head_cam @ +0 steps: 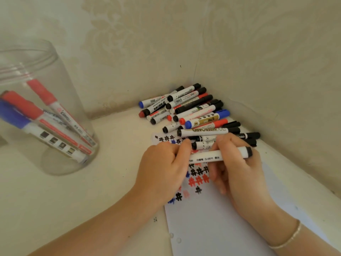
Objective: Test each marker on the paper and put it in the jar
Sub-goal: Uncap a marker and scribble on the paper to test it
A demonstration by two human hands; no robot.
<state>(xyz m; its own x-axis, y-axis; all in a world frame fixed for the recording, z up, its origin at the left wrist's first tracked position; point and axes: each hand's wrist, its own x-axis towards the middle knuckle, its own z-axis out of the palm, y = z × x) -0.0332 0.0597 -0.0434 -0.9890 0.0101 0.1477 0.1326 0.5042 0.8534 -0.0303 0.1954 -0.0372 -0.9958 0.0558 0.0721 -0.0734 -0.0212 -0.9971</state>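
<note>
My two hands hold one marker level above the paper. My left hand curls round its hidden left end, probably the cap, set to pull it off or push it on. My right hand pinches the barrel, the black butt jutting past that grip. Under the grip lie rows of black, red and blue test marks, so writing needs only a short drop. Beyond the grip, the pile of untested markers sits in the corner. Well left of the grip stands the jar, holding red and blue markers. The tabletop is cream; patterned walls meet behind.
</note>
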